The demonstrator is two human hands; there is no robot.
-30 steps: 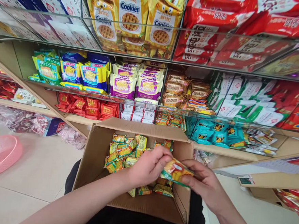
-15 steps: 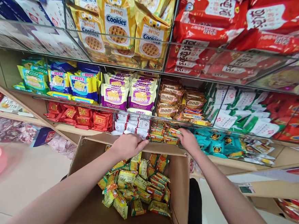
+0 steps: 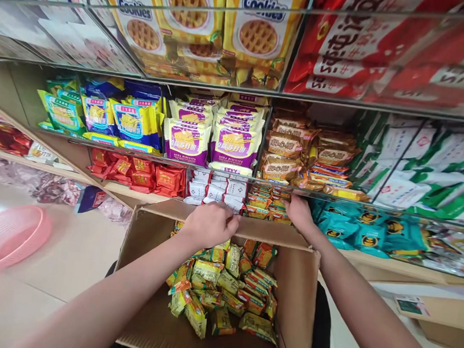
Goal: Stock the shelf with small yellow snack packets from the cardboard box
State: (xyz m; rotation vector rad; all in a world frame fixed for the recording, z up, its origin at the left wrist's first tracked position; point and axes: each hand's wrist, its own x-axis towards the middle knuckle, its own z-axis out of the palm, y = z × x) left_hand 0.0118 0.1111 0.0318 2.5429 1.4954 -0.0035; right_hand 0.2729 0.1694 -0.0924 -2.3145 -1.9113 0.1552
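An open cardboard box (image 3: pixel 153 327) sits in front of me, holding several small yellow, green and orange snack packets (image 3: pixel 224 287). My left hand (image 3: pixel 210 223) rests on the box's far rim with its fingers curled over the edge. My right hand (image 3: pixel 299 210) reaches past the box into the low shelf bin of matching orange and green packets (image 3: pixel 264 203); its fingers are closed among them, and I cannot make out what they hold.
Glass-fronted shelves hold cookie bags (image 3: pixel 195 17), purple soda biscuit packs (image 3: pixel 210 138), red packets (image 3: pixel 137 170), white packets (image 3: pixel 215 189) and teal packets (image 3: pixel 363 231). A pink basket (image 3: pixel 5 237) lies on the floor at left.
A second ago both hands held a packet over the box. The right hand has since reached into the shelf bin; the left hand has moved to the box's far rim.
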